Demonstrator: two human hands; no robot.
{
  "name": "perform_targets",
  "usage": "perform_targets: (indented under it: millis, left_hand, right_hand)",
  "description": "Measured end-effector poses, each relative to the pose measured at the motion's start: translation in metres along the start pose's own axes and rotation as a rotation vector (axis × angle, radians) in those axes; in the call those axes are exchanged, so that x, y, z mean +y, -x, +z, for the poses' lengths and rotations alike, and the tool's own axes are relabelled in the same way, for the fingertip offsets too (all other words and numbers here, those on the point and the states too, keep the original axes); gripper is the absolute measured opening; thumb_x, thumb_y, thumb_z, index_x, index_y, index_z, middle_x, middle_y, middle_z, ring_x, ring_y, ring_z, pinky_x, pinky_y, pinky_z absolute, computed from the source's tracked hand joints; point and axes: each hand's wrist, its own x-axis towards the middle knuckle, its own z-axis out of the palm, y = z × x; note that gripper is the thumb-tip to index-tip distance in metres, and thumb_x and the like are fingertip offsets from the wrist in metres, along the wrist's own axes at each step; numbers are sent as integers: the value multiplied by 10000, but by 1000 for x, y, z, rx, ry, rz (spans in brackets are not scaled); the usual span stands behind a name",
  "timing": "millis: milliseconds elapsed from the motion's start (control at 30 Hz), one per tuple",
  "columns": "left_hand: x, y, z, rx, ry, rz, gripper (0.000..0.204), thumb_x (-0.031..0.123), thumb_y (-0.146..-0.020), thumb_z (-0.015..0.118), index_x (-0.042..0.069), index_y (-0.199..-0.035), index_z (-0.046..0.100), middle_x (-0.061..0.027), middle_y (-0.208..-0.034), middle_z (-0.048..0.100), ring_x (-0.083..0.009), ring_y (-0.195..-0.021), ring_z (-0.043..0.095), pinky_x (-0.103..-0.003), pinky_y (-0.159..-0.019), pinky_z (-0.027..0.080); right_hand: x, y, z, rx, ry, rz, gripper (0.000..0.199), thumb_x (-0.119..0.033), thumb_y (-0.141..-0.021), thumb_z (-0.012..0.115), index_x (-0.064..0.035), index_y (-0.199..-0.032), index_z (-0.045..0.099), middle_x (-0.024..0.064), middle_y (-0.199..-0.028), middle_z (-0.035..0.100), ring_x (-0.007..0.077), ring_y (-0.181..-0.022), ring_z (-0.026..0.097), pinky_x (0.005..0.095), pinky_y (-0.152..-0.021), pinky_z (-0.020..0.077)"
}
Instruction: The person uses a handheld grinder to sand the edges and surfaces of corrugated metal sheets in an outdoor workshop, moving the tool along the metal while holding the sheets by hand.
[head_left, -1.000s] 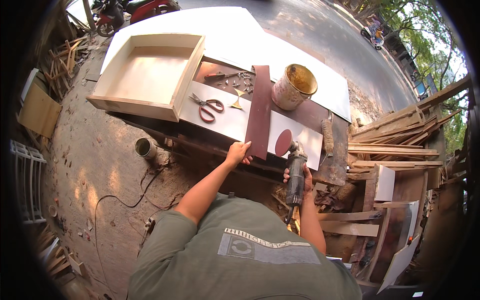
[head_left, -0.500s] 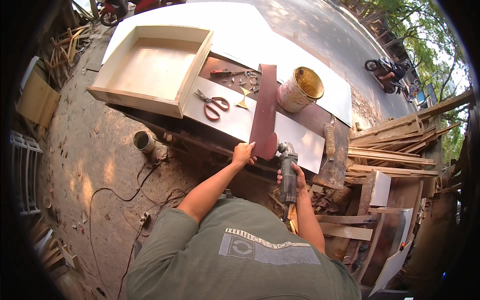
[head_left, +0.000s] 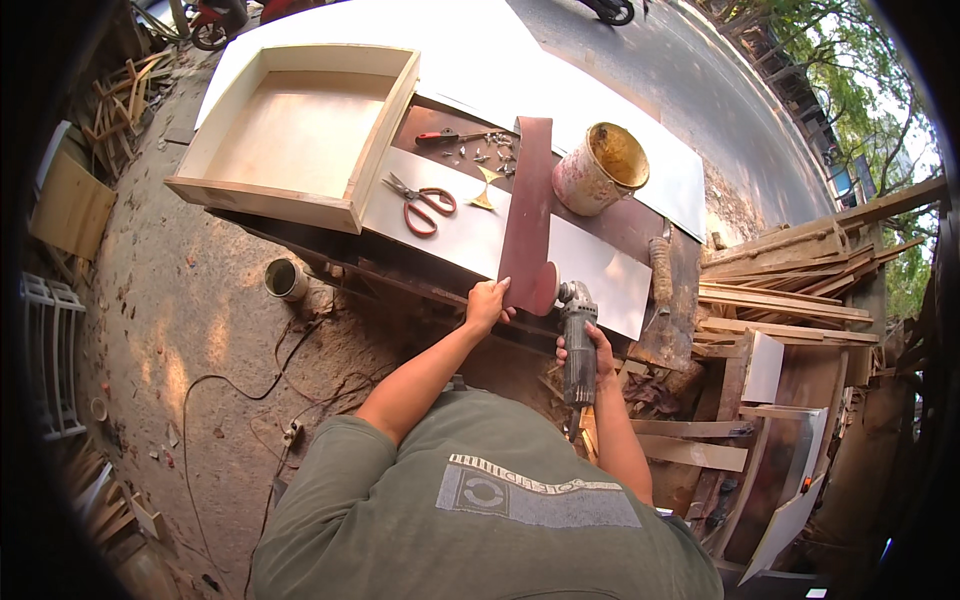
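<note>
A long dark red-brown board (head_left: 527,210) lies across a white panel (head_left: 600,265) on the workbench. My left hand (head_left: 487,303) presses on the board's near rounded end. My right hand (head_left: 582,350) is closed around the body of a grey angle grinder (head_left: 577,335), whose head sits right beside the board's rounded end. Whether the disc touches the board I cannot tell.
On the bench lie red-handled scissors (head_left: 424,203), a red-handled tool (head_left: 450,137), small bits of hardware (head_left: 483,153) and a rusty paint tin (head_left: 600,168). A shallow wooden tray box (head_left: 300,130) stands left. Timber offcuts (head_left: 790,290) pile up right. A cable (head_left: 240,380) and a small can (head_left: 284,279) lie on the dirt ground.
My head has shifted, so the bench sits lower in view. The grinder head has come closer to the board's rounded end. My left hand stays on the board.
</note>
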Motion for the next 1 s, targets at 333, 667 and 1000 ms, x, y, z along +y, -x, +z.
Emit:
perform_targets:
  millis: [333, 667, 1000]
  left_hand:
    - [0, -5, -10, 16, 17, 15, 430, 317, -1068, 573, -55, -901, 708, -132, -675, 716, -158, -470, 651, -288, -409, 502]
    - [13, 36, -43, -114, -23, -155, 834, 720, -879, 680, -105, -994, 641, -246, -921, 732, -248, -737, 761, -297, -595, 627]
    - [-178, 237, -126, 794, -102, 15, 768, 763, -918, 573, 2, -948, 675, -122, -838, 735, -221, -699, 712, -380, -715, 576]
  right_hand:
    - [-2, -15, 0, -34, 14, 7, 559, -461, -1008, 580, 15, -1295, 519, 191, -1032, 626, 303, -854, 639, 459, -772, 563]
    - [-43, 32, -9, -157, 97, -251, 803, -717, -1043, 295, -26, -1427, 439, 166, -1155, 531, 299, -937, 534, 453, -823, 486]
    - [-125, -8, 32, -663, 142, -87, 553, -371, -1110, 406, 19, -1484, 292, 186, -1218, 447, 313, -1065, 521, 473, -994, 525]
